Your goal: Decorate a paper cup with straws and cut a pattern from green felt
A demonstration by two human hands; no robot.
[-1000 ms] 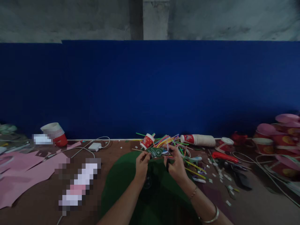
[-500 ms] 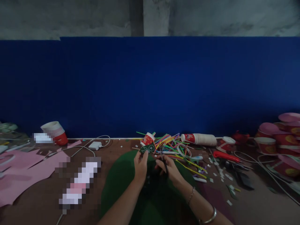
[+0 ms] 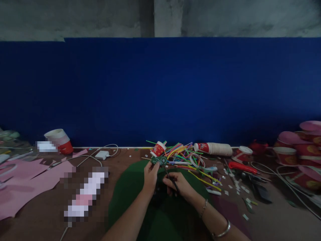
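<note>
Pinched in my left hand (image 3: 150,175) is a small green paper piece (image 3: 159,161) with pale line markings. My right hand (image 3: 177,183) is closed round the handles of dark scissors (image 3: 167,173), whose blades point up and left at the paper's right edge. Whether the blades touch the paper I cannot tell. Under both hands lies a large green sheet (image 3: 127,194). Just beyond the paper a red printed paper cup (image 3: 158,149) leans on its side, beside a pile of coloured straws (image 3: 180,152).
A stack of paper cups (image 3: 215,149) lies at the back. To the right are a red-handled tool (image 3: 242,167), white scraps and several pink-topped cups (image 3: 288,138). Pink sheets (image 3: 37,187), a white adapter (image 3: 102,155) with its cable and tilted cups (image 3: 60,140) occupy the left.
My right hand has shifted slightly left and down. The scissors now slant more plainly up to the green paper. My left hand stays nearly in place with the paper.
</note>
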